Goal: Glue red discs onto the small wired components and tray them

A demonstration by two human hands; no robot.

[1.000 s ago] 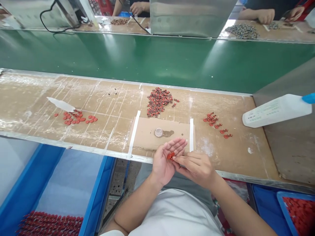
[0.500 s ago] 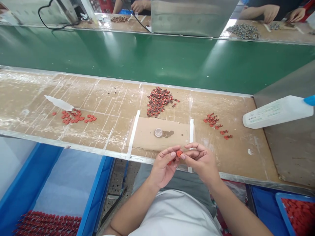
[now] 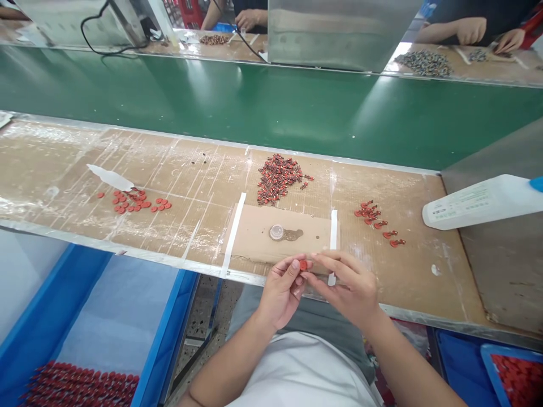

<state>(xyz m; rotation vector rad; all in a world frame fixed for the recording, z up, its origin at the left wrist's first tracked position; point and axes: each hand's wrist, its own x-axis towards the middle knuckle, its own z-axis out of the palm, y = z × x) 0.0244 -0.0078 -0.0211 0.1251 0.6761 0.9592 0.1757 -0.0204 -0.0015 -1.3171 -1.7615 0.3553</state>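
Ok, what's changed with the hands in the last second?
The red piece moved from the left hand's palm up to its fingertips, now pinched there, while the right hand eased back beside it. The pile of red parts and cardboard sheet stayed as they were.

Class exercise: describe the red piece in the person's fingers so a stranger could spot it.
Below the green conveyor belt, find the taped cardboard pad on the bench. Just in front, the left hand meets the right hand. The small red piece sits at the left fingertips, the only one held, not lying on the bench.
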